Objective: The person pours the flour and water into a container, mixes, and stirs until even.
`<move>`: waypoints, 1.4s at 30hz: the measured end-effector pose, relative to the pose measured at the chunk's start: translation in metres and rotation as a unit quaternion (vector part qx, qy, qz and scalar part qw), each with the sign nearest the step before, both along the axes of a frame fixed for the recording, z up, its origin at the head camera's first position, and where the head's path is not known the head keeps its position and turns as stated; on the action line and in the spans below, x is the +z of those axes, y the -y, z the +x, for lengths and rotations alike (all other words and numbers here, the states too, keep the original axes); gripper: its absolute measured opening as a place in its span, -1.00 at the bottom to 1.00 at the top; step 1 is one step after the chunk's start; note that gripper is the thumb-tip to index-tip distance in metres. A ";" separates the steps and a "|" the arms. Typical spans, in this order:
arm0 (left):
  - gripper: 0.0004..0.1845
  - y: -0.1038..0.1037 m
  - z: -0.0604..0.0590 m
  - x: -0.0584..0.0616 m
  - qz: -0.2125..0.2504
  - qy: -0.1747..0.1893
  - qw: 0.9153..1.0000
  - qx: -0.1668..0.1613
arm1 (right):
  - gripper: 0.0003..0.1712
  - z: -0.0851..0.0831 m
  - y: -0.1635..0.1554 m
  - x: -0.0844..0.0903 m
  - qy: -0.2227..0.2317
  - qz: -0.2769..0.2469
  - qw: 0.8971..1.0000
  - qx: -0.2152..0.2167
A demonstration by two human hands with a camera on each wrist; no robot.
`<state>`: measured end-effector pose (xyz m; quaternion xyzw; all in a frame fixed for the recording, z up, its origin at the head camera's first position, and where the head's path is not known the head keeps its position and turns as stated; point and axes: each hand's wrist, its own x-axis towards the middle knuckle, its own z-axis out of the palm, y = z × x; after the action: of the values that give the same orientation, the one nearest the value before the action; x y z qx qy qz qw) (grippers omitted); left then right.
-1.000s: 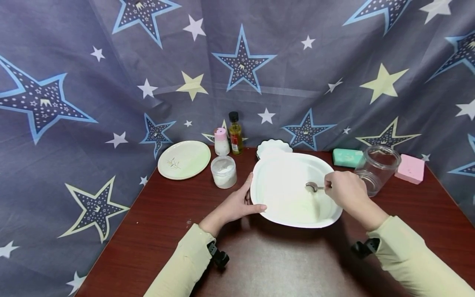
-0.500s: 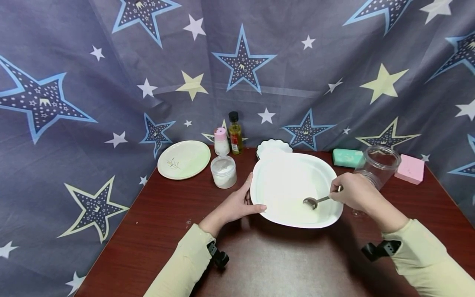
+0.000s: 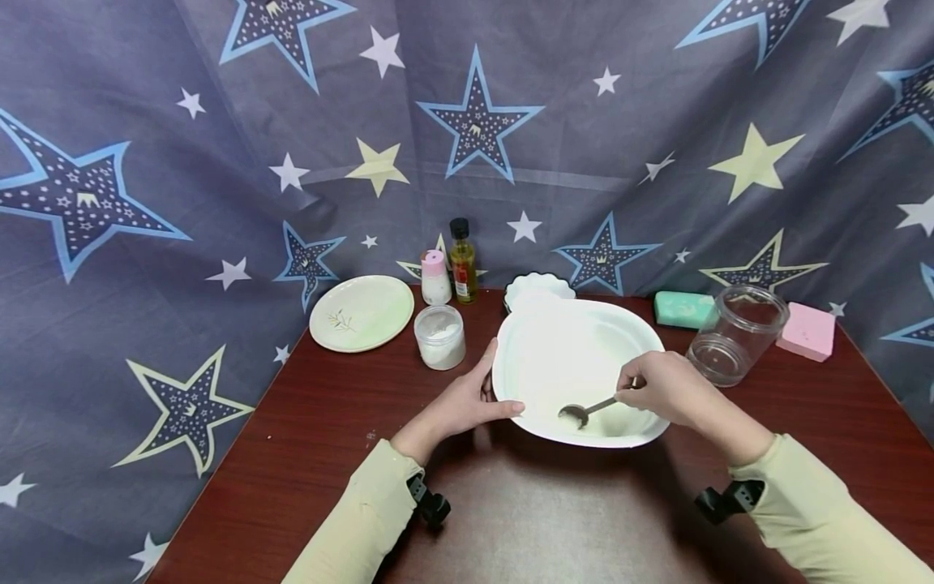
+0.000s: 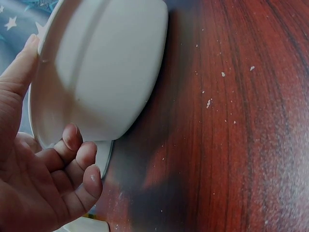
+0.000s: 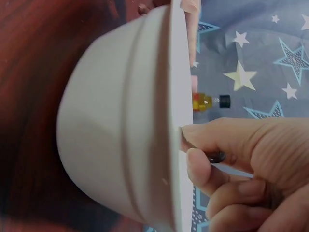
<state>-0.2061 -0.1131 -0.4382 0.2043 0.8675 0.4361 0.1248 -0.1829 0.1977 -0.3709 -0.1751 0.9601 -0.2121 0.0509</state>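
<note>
A large white oval basin [image 3: 554, 365] stands on the table in the head view. My left hand [image 3: 470, 401] holds its left rim, thumb at the front and other fingers along the side. In the left wrist view several fingertips [image 4: 87, 154] curl loosely beside the basin's outer wall. My right hand [image 3: 671, 389] pinches the handle of a metal spoon [image 3: 600, 405] between thumb and fingers. Low in the basin, toward the front left, lies the spoon's bowl, with pale whitish stuff around it, hard to make out. The right wrist view shows the pinched handle end [image 5: 216, 157] above the rim.
Left of the basin are a jar of white powder [image 3: 441, 345], a pink-capped shaker [image 3: 435, 280], an oil bottle [image 3: 463, 264] and a plate [image 3: 365, 315]. Behind it sits a scalloped dish [image 3: 536, 288]. At right are a clear jar [image 3: 737, 332], a green block [image 3: 682, 310] and a pink block [image 3: 807, 332].
My right hand has brought the spoon from the basin's right side toward the front left, nearer the viewer. My left hand and the basin have stayed in place.
</note>
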 end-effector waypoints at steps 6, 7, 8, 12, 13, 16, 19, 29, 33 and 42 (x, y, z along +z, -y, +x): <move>0.20 -0.001 0.000 0.001 -0.006 -0.001 1.000 0.002 | -0.83 -0.001 0.015 -0.012 -0.034 -0.021 0.999 0.020; 0.20 -0.001 0.000 0.001 -0.008 -0.002 1.000 0.002 | -0.82 -0.001 0.017 -0.014 -0.040 -0.023 0.999 0.021; 0.20 -0.001 0.000 0.001 -0.009 -0.003 1.000 0.002 | -0.81 -0.001 0.019 -0.016 -0.047 -0.025 0.998 0.021; 0.20 -0.001 -0.001 0.000 -0.012 -0.007 1.000 0.003 | -0.78 -0.003 0.027 -0.023 -0.075 -0.034 0.997 0.013; 0.20 -0.001 -0.001 0.000 -0.012 -0.007 1.000 0.003 | -0.78 -0.004 0.028 -0.025 -0.080 -0.037 0.996 0.009; 0.20 -0.001 -0.001 0.000 -0.011 -0.009 1.000 0.002 | -0.79 -0.006 0.033 -0.028 -0.092 -0.039 0.995 -0.005; 0.19 -0.001 -0.001 0.000 -0.012 -0.009 1.000 0.002 | -0.80 -0.009 0.036 -0.031 -0.100 -0.038 0.994 -0.020; 0.19 0.000 0.000 0.000 -0.014 -0.006 1.000 0.005 | -0.80 -0.019 0.043 -0.034 -0.097 -0.029 0.992 -0.072; 0.19 0.000 0.000 -0.001 -0.009 -0.005 1.000 0.004 | -0.82 -0.024 0.041 -0.034 -0.101 -0.016 0.990 -0.094; 0.20 0.000 -0.001 -0.002 -0.002 -0.005 1.000 0.003 | -0.86 -0.028 0.021 -0.025 -0.098 0.019 0.987 -0.126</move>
<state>-0.2070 -0.1134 -0.4398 0.2042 0.8693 0.4339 0.1195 -0.2112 0.1771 -0.3955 -0.0713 0.9787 -0.1803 -0.0668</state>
